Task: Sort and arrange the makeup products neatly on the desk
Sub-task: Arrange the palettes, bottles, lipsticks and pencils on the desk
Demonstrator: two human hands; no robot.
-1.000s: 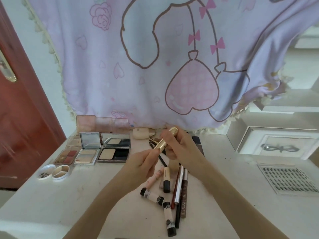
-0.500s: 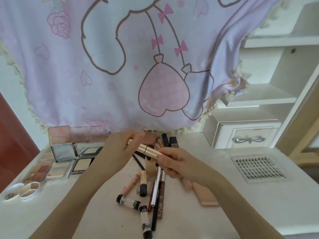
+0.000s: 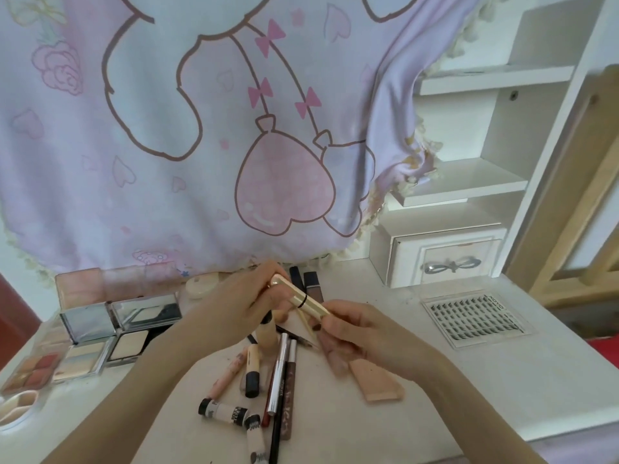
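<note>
Your view has swung to the right since a second ago: the red door has all but left the frame, and the white shelves (image 3: 469,182) and lash tray (image 3: 475,318) now show in full. The gold tube (image 3: 298,298), which stood tilted with its rounded cap up to the right, now lies nearly level with that cap pointing left. Your left hand (image 3: 241,309) has moved from the tube's lower end to the cap end, and your right hand (image 3: 351,333) now grips the other end. A thin black line shows at the tube's middle, possibly a seam opening.
</note>
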